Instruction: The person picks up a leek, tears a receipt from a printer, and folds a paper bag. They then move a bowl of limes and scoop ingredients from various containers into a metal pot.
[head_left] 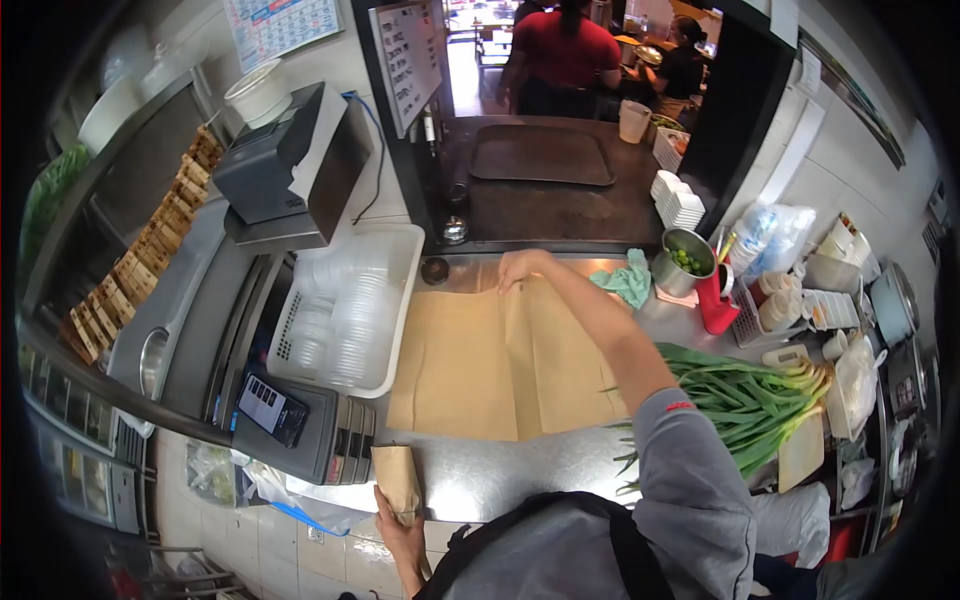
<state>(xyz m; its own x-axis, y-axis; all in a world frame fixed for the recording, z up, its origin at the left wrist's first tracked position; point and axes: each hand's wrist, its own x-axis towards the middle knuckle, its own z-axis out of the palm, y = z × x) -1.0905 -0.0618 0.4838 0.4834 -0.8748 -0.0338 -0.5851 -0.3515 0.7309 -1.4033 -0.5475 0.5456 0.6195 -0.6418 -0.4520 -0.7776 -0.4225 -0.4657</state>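
A large brown paper sheet or flattened bag, creased down its length, lies on the steel counter. At its far edge, my right hand is closed on the paper near the fold. My left hand is low at the counter's near edge, its fingers wrapped round a small folded brown paper packet. The packet is upright and apart from the large paper.
A white basket of clear plastic lids stands left of the paper. Green onions, a green cloth and a metal pot of limes are on the right. Beyond the pass-through shelf are two people.
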